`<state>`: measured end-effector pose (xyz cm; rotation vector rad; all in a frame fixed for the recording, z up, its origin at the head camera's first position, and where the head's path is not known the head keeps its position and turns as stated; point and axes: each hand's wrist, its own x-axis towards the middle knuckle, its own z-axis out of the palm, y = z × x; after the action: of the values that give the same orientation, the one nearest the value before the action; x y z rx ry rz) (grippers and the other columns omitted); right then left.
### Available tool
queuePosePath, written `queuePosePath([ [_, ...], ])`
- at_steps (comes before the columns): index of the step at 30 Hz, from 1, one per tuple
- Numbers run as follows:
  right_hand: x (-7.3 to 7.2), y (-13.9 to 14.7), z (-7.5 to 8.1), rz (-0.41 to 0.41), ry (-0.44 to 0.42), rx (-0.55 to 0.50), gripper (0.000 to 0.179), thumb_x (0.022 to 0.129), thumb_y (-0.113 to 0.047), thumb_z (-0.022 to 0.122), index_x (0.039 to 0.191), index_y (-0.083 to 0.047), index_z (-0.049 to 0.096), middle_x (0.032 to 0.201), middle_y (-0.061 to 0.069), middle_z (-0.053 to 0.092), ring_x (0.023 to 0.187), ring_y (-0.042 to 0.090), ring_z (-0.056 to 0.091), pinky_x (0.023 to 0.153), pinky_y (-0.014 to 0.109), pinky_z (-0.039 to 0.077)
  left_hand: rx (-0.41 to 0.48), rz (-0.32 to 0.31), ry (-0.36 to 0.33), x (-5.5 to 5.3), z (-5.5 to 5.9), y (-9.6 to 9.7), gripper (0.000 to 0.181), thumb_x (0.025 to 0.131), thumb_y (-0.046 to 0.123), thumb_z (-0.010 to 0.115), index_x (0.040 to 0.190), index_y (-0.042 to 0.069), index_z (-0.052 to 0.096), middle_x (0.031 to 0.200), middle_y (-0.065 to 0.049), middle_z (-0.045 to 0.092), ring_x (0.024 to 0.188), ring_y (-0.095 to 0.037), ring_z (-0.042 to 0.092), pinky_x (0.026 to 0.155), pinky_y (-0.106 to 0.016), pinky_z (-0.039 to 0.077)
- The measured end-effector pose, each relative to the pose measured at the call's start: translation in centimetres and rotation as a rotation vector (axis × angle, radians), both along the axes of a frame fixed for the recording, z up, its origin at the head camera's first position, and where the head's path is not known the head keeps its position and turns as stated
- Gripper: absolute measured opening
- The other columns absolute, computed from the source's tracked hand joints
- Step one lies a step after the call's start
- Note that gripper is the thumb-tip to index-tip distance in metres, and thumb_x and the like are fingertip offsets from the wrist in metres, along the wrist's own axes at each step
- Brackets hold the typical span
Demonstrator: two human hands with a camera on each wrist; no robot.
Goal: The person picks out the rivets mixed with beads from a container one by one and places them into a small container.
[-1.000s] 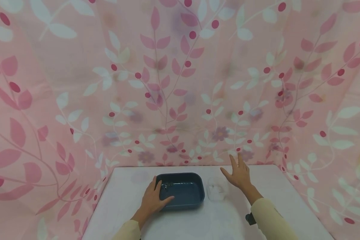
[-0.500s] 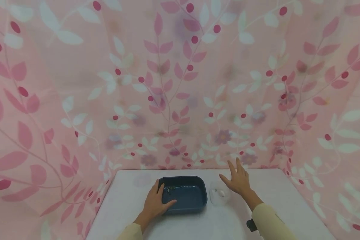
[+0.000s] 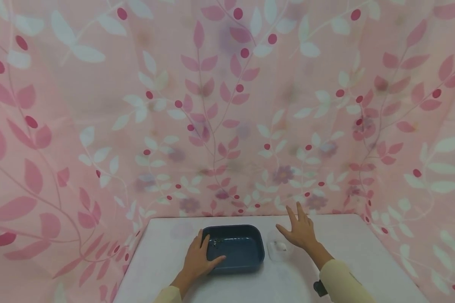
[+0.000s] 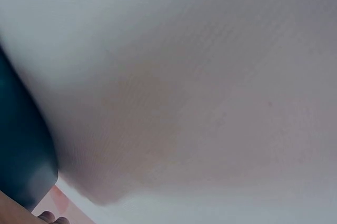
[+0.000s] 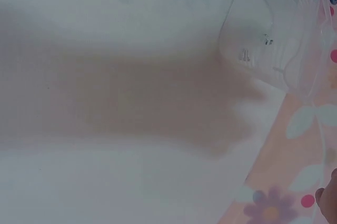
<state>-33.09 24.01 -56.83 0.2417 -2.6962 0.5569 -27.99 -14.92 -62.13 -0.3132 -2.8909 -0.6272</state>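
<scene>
A dark blue rectangular dish (image 3: pixel 236 256) stands on the white table in the head view. My left hand (image 3: pixel 198 257) is at its left side, fingers extended and spread along the left rim and the thumb over the front edge. Small dark and yellowish specks (image 3: pixel 216 242) show in the dish's left part, too small to identify. Right of the dish is a clear plastic container (image 3: pixel 278 251), also seen as a transparent tub (image 5: pixel 276 34) in the right wrist view. My right hand (image 3: pixel 301 233), fingers spread, holds nothing beside it.
The white cloth-covered table (image 3: pixel 284 286) ends at a pink leaf-patterned curtain (image 3: pixel 227 168) behind and at both sides. A small dark object (image 3: pixel 320 288) sits at the right sleeve's cuff.
The head view has shifted slightly, so the table appears lower. My right hand is a little closer to the clear container. My left hand keeps its place at the dish.
</scene>
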Motion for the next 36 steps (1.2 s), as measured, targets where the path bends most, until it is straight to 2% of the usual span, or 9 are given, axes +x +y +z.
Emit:
queuePosePath([
  [5,0.5,-0.3,0.0,0.004,-0.04,0.002,0.082,0.088,-0.055,0.064,0.151,-0.01,0.037,0.161,0.027,0.014,0.137,0.054,0.033,0.104,0.073,0.026,-0.007,-0.014,-0.019,-0.1,-0.3,0.1,0.11,0.073,0.083,0.059,0.149,0.006,0.041,0.162,-0.021,0.022,0.142,-0.044,0.034,0.113,-0.061,0.03],
  [10,0.3,-0.6,0.5,0.01,-0.049,0.001,0.083,0.087,-0.055,0.064,0.152,-0.011,0.037,0.162,0.025,0.012,0.138,0.053,0.033,0.106,0.071,0.025,0.018,-0.011,-0.027,-0.2,0.0,0.3,0.111,0.071,0.082,0.061,0.15,0.006,0.04,0.162,-0.021,0.022,0.141,-0.046,0.034,0.112,-0.063,0.029],
  [18,-0.9,-2.0,1.2,0.034,0.001,0.007,0.082,0.087,-0.055,0.065,0.15,-0.01,0.039,0.161,0.026,0.016,0.135,0.053,0.037,0.104,0.072,0.027,0.007,-0.001,-0.015,-0.9,0.6,0.3,0.115,0.069,0.086,0.059,0.15,0.006,0.039,0.162,-0.02,0.021,0.141,-0.045,0.034,0.113,-0.062,0.029],
  [22,-0.8,-3.0,0.9,0.073,0.065,-0.018,0.08,0.086,-0.055,0.067,0.147,-0.009,0.044,0.158,0.028,0.021,0.131,0.055,0.041,0.101,0.073,0.03,-0.001,0.003,0.017,-0.8,0.2,0.0,0.114,0.07,0.086,0.059,0.148,0.006,0.041,0.161,-0.021,0.024,0.139,-0.045,0.036,0.111,-0.062,0.03],
  [24,-0.6,-3.4,0.3,0.084,0.064,-0.014,0.081,0.085,-0.057,0.066,0.146,-0.009,0.044,0.158,0.028,0.022,0.13,0.055,0.042,0.1,0.073,0.031,-0.006,-0.005,0.014,-0.6,-0.1,-0.1,0.114,0.069,0.086,0.059,0.147,0.005,0.042,0.16,-0.022,0.025,0.138,-0.045,0.037,0.11,-0.063,0.031],
  [29,0.0,-4.4,-0.7,0.087,0.032,0.0,0.082,0.084,-0.057,0.066,0.147,-0.01,0.043,0.159,0.028,0.021,0.13,0.054,0.042,0.101,0.072,0.031,-0.021,-0.009,-0.028,0.0,-0.7,-0.1,0.116,0.069,0.089,0.055,0.149,0.007,0.04,0.162,-0.02,0.022,0.139,-0.044,0.036,0.111,-0.062,0.031],
  [36,0.0,-5.7,0.1,0.103,-0.017,-0.025,0.084,0.085,-0.058,0.066,0.15,-0.013,0.041,0.162,0.024,0.018,0.135,0.052,0.039,0.106,0.071,0.027,-0.015,0.003,-0.024,-0.2,-0.3,-0.2,0.116,0.07,0.088,0.055,0.15,0.007,0.039,0.162,-0.02,0.021,0.141,-0.045,0.035,0.113,-0.061,0.029],
])
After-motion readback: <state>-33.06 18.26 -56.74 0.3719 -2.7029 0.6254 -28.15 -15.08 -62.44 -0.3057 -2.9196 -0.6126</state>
